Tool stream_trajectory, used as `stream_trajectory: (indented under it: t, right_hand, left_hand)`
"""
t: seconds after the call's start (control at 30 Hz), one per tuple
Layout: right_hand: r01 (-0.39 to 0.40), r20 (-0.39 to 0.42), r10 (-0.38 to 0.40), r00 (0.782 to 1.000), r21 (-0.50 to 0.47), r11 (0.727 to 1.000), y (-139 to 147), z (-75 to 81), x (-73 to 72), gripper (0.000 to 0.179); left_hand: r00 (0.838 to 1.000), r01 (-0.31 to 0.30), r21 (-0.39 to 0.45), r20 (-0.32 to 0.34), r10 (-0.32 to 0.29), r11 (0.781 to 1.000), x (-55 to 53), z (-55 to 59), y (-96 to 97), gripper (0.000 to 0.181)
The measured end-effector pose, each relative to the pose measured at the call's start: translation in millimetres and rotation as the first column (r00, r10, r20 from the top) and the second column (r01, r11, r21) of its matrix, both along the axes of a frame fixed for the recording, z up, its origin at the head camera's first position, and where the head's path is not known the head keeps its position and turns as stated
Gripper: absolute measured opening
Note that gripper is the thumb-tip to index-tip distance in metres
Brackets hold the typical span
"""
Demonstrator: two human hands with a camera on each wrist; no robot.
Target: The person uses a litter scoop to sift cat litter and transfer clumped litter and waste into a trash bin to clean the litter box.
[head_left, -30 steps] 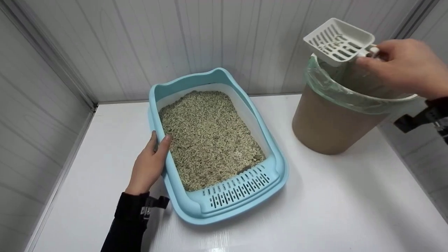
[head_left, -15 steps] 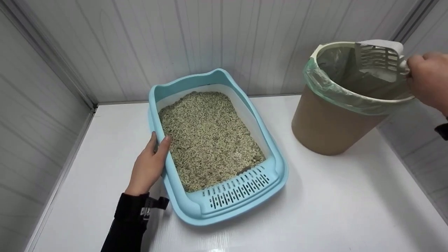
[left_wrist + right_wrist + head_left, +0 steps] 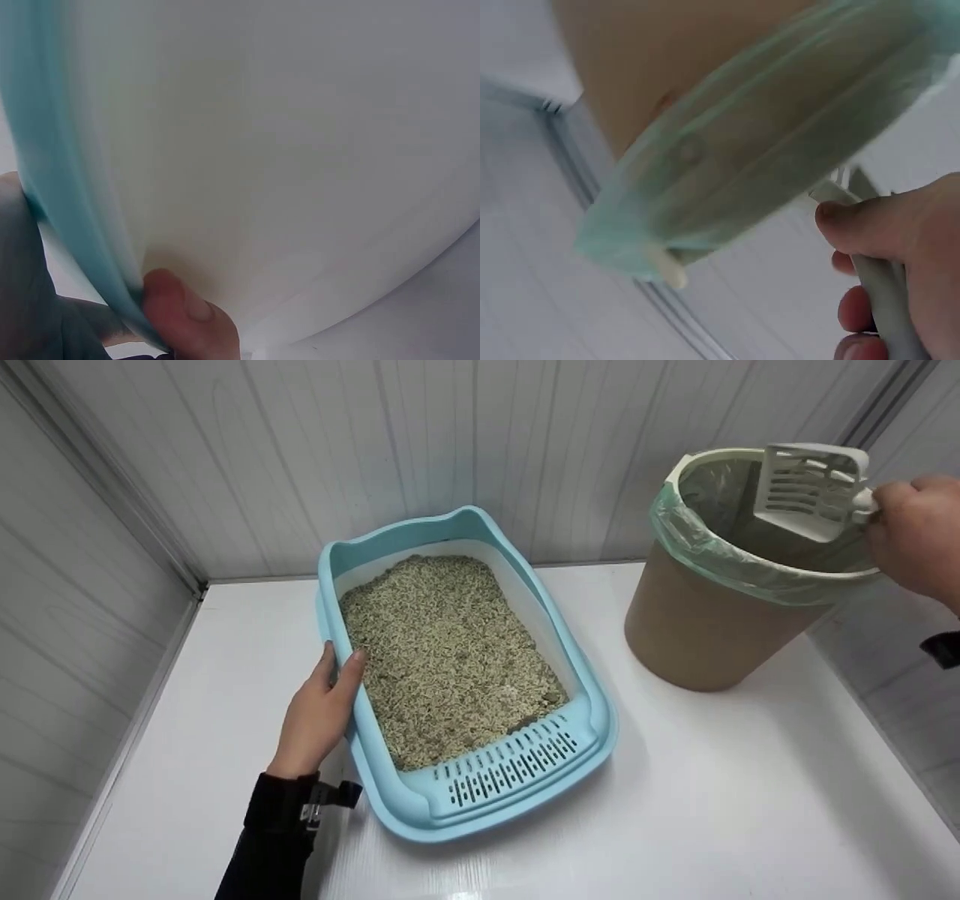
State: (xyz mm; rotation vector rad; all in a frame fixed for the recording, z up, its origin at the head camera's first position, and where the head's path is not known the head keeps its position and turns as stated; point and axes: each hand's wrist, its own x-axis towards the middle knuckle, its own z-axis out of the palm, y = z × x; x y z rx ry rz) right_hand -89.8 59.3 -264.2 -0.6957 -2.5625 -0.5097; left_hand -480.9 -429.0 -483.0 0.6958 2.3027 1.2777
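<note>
A blue litter box [image 3: 517, 765] stands at an angle on the white table, filled with greenish-brown pellet litter [image 3: 450, 652]. My left hand [image 3: 319, 716] grips its left rim, thumb over the edge and fingers outside. The left wrist view shows a finger or thumb [image 3: 191, 315] hooked on the blue rim [image 3: 56, 165]. On the right, my right hand [image 3: 919, 532] grips the handle [image 3: 885, 300] of a white slotted litter scoop [image 3: 810, 491]. The scoop's head is tipped on its side over the mouth of a brown trash bin [image 3: 712, 630].
A pale green plastic bag [image 3: 705, 547] lines the bin and folds over its rim. Grey panelled walls [image 3: 465, 442] enclose the back and both sides. White table surface [image 3: 675, 810] runs in front of the box and bin.
The scoop was held flat above the bin's left rim; it has moved right and tipped sideways over the opening. Lately it has turned slightly. The left hand and litter box stayed put.
</note>
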Motion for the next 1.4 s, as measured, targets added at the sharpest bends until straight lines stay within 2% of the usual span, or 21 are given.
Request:
stream_trajectory:
  t: [0.07,0.13,0.2,0.27,0.33,0.4,0.43,0.5,0.57,0.63,0.7,0.77,0.8,0.9,1.03,1.2,1.37,1.4]
  right_hand:
    - [0.068,-0.027,-0.073,0.997,-0.162,0.985,-11,9.9,-5.6,0.025]
    - [0.102,-0.05,-0.12,0.992,-0.278,0.955,-25,20.3,-11.8,0.037]
    - [0.111,-0.039,-0.13,0.991,-0.317,0.942,-44,28.8,-19.7,0.046]
    - [0.057,-0.024,-0.068,0.997,-0.317,0.947,-64,35.0,-31.0,0.05]
    - [-0.029,0.013,0.035,0.999,-0.306,0.952,-86,36.3,-47.2,0.048]
    - [-0.112,0.061,0.141,0.988,-0.346,0.932,-109,33.8,-67.5,0.045]
    - [-0.149,0.085,0.195,0.977,-0.385,0.911,-120,30.9,-79.8,0.042]
    - [-0.175,0.162,0.28,0.946,-0.474,0.863,-144,20.4,-106.1,0.041]
    - [-0.147,0.251,0.345,0.905,-0.575,0.805,-167,6.3,-133.7,0.042]
    - [-0.101,0.336,0.409,0.849,-0.655,0.749,-188,-11.7,-160.6,0.041]
    - [-0.036,0.413,0.456,0.789,-0.709,0.704,-205,-30.6,-184.3,0.037]
    - [0.029,0.472,0.491,0.732,-0.741,0.671,-221,-47.4,-203.5,0.035]
    - [0.059,0.501,0.502,0.704,-0.746,0.663,-227,-54.2,-211.1,0.035]
    - [0.15,0.59,0.495,0.637,-0.726,0.671,-245,-66.7,-229.8,0.04]
    - [0.226,0.685,0.462,0.563,-0.665,0.711,-263,-73.5,-249.3,0.044]
    - [0.21,0.741,0.465,0.484,-0.615,0.76,-282,-86.0,-272.1,0.045]
    - [0.164,0.765,0.461,0.449,-0.578,0.8,-303,-105.2,-294.4,0.043]
    - [0.162,0.77,0.454,0.449,-0.569,0.806,-306,-108.6,-298.4,0.041]
  left_hand:
    - [1.0,-0.002,-0.003,-0.002,0.002,1.0,1.1,2.6,-0.4,0.109]
    - [1.0,0.001,-0.007,-0.004,-0.001,1.0,1.2,3.6,-0.5,0.107]
    - [1.0,0.001,-0.012,-0.007,-0.001,1.0,1.3,3.6,-0.8,0.107]
    - [1.0,0.001,-0.016,-0.005,-0.001,1.0,0.5,1.8,-1.5,0.107]
    - [1.0,0.001,-0.016,-0.004,-0.001,1.0,0.1,0.6,-2.0,0.109]
    - [1.0,0.004,-0.013,0.003,-0.004,1.0,0.1,-0.1,-2.5,0.109]
    - [1.0,0.005,-0.012,0.006,-0.004,1.0,0.2,-0.1,-2.6,0.11]
    - [1.0,0.003,-0.011,0.007,-0.002,1.0,0.6,0.1,-2.1,0.111]
    - [1.0,0.001,-0.01,0.008,-0.001,1.0,1.6,0.7,-1.1,0.111]
    - [1.0,-0.004,-0.01,0.007,0.005,1.0,3.8,1.0,0.3,0.11]
    - [1.0,-0.007,-0.006,0.004,0.007,1.0,6.3,0.7,1.8,0.109]
    - [1.0,-0.005,-0.005,0.005,0.006,1.0,8.6,0.8,3.6,0.109]
    - [1.0,-0.001,-0.006,0.005,0.001,1.0,9.4,0.7,4.8,0.109]
    - [1.0,0.011,-0.003,0.004,-0.011,1.0,11.0,1.6,8.6,0.108]
    - [1.0,0.014,-0.005,0.002,-0.014,1.0,11.8,3.2,12.1,0.108]
    - [1.0,0.007,-0.012,0.001,-0.007,1.0,12.0,3.4,11.5,0.107]
    - [1.0,0.006,-0.018,-0.009,-0.006,1.0,11.5,2.4,9.3,0.107]
    - [1.0,0.008,-0.024,-0.009,-0.008,1.0,11.6,2.3,8.6,0.106]
